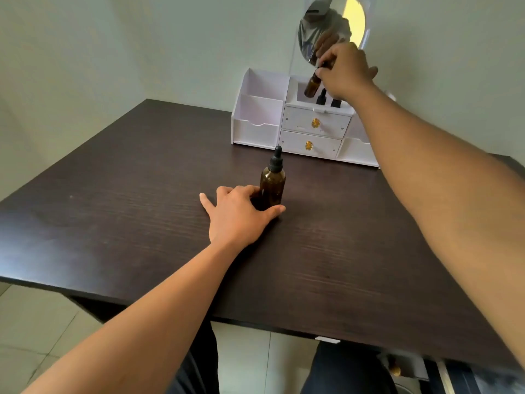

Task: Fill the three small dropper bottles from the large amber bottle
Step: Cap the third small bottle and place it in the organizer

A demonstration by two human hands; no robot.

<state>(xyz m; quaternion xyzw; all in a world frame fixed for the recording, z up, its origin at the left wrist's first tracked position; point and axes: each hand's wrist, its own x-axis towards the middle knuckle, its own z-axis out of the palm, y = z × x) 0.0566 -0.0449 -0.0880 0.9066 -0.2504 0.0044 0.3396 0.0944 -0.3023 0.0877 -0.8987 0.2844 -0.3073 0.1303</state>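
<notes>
The large amber bottle (272, 184) with a black dropper cap stands upright in the middle of the dark table (113, 211). My left hand (237, 216) rests on the table, with thumb and fingers around the bottle's base. My right hand (345, 71) is raised over the white organizer (257, 120) at the back, gripping a small amber dropper bottle (312, 86) by its black cap; the bottle hangs tilted above the top compartment. Two more small dropper bottles (322, 97) (335, 102) stand in that compartment, only their black caps showing.
The organizer has two drawers with gold knobs (315, 123) and open side bins. A round mirror (332, 27) rises behind it against the wall. The table's front edge lies near my legs, with a tiled floor below.
</notes>
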